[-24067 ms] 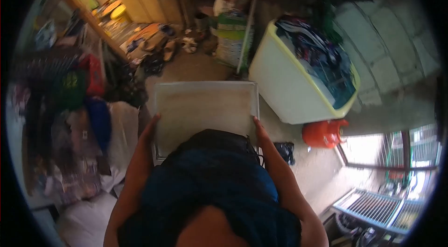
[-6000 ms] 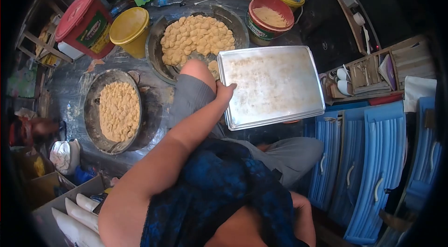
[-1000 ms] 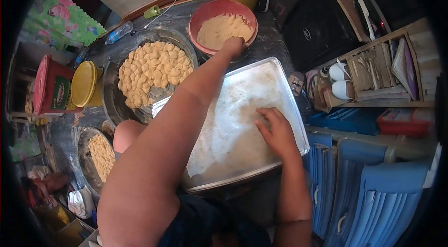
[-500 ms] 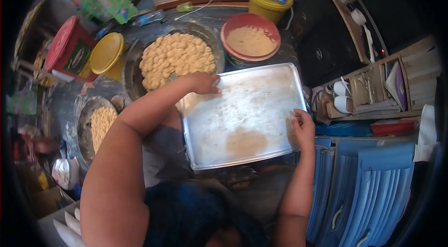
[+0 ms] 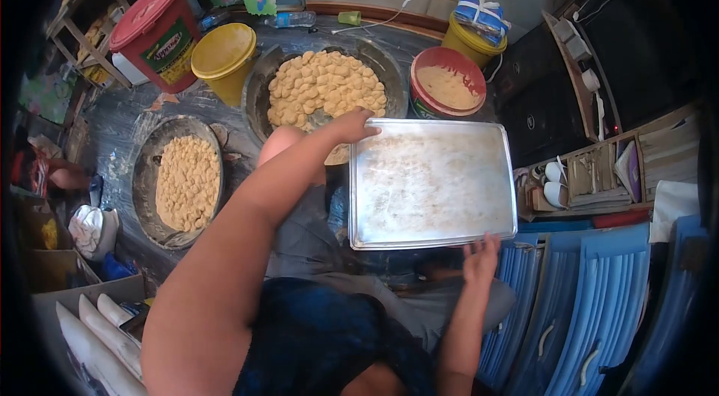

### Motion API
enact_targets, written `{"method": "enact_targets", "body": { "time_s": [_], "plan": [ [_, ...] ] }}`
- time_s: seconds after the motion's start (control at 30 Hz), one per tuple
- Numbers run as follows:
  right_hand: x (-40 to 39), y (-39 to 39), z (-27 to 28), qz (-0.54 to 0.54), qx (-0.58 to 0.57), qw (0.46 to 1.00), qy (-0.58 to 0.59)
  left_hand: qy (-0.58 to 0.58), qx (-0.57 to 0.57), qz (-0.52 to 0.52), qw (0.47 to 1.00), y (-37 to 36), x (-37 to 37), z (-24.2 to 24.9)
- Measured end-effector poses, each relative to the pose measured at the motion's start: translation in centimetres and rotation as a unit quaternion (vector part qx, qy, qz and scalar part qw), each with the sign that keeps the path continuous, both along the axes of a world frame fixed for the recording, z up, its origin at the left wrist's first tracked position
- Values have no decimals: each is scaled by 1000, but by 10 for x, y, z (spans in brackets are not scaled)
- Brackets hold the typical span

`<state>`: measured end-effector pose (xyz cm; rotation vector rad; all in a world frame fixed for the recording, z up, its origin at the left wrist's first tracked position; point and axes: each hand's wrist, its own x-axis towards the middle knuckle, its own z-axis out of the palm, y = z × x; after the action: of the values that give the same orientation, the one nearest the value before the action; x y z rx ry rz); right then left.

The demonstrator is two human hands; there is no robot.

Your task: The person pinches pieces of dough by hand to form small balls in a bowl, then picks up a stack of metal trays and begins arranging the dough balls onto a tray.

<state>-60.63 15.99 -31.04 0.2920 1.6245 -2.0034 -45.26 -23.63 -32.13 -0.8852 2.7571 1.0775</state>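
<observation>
A shiny rectangular metal baking tray (image 5: 434, 183), with brownish smears on its surface, spans the space in front of me. My left hand (image 5: 353, 126) grips its upper left corner, the thumb over the rim. At the lower right edge is my right hand (image 5: 481, 257), fingers spread and tips right at the rim. Just beyond the left hand, a wide dark basin (image 5: 251, 89) holds many lumps of tan dough (image 5: 322, 85). A red tub (image 5: 431, 54) of pale crumbly powder (image 5: 449, 89) stands behind the tray.
To the left, an oval pan (image 5: 142, 194) holds smaller dough pieces (image 5: 187, 183). Yellow (image 5: 225, 55) and red (image 5: 153, 18) lidded buckets stand at the back left. Blue plastic drawers (image 5: 599, 299) and a wooden shelf (image 5: 592, 179) line the right side.
The tray has turned more level, and my right hand has slid from its right side to its lower edge, fingers loosened. The camera view has shifted left, showing the whole oval pan.
</observation>
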Motion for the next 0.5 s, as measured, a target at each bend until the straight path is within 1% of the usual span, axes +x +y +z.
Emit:
{"method": "enact_targets", "body": {
  "time_s": [0.03,0.07,0.13,0.17,0.2,0.27,0.3,0.33,0.37,0.4,0.43,0.5],
  "plan": [
    [13,4,-9,33,-15,998,-44,24,6,41,999,-5,0,-9],
    [24,5,-18,67,-30,993,-88,25,5,41,999,-8,0,-19],
    [46,-6,-27,22,38,986,-160,74,26,120,990,-13,-2,-34],
    [51,-9,-31,14,40,984,-171,89,6,149,985,-11,-4,-42],
    [56,-12,-32,12,38,984,-172,88,5,147,985,-12,-10,-47],
    [63,-17,-32,36,76,983,-163,102,25,170,980,-12,-25,-54],
    [65,-16,-36,32,80,983,-164,146,13,154,977,-10,-30,-54],
    [63,-17,-46,64,66,978,-188,147,16,153,977,-11,-33,-53],
    [60,-20,-53,97,51,971,-211,71,37,128,988,-13,-36,-51],
    [59,-24,-56,96,52,972,-209,-6,57,102,993,-13,-39,-45],
    [61,-26,-60,117,45,971,-203,-5,59,101,993,-11,-40,-40],
    [63,-30,-61,154,17,970,-188,-67,32,101,992,-9,-44,-30]
  ]
}}
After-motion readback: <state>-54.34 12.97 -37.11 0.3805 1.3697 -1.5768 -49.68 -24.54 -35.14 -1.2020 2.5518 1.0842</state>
